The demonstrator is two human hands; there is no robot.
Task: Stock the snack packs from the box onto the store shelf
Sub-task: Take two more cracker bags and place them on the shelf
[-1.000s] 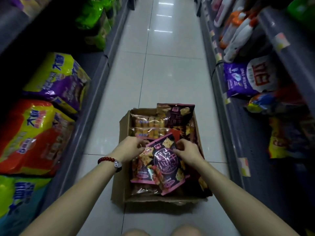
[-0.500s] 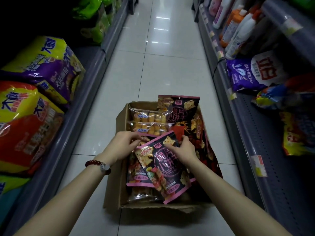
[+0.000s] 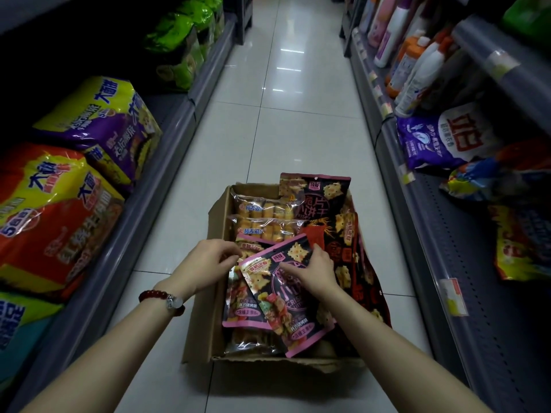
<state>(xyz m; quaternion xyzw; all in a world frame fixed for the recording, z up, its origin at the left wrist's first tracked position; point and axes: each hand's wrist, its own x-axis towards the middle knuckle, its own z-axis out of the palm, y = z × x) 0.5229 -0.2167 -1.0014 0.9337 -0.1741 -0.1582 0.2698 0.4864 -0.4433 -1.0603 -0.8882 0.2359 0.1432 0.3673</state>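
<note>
An open cardboard box stands on the aisle floor, full of snack packs. On top lies a tilted black-and-pink cracker pack. My right hand grips its upper right part, fingers curled over the top edge. My left hand pinches the pack's upper left corner. A second, similar pack lies under it. Clear packs of golden rolls fill the box's far left, and another black cracker pack stands at the far end.
Large noodle multipacks fill the low left shelf. The right shelf holds a purple detergent bag, colourful bags and bottles further back. White tiled floor runs ahead between the shelves.
Both hands have shifted slightly on the top cracker pack, which has risen and tilted a little. The camera has moved closer to the box.
</note>
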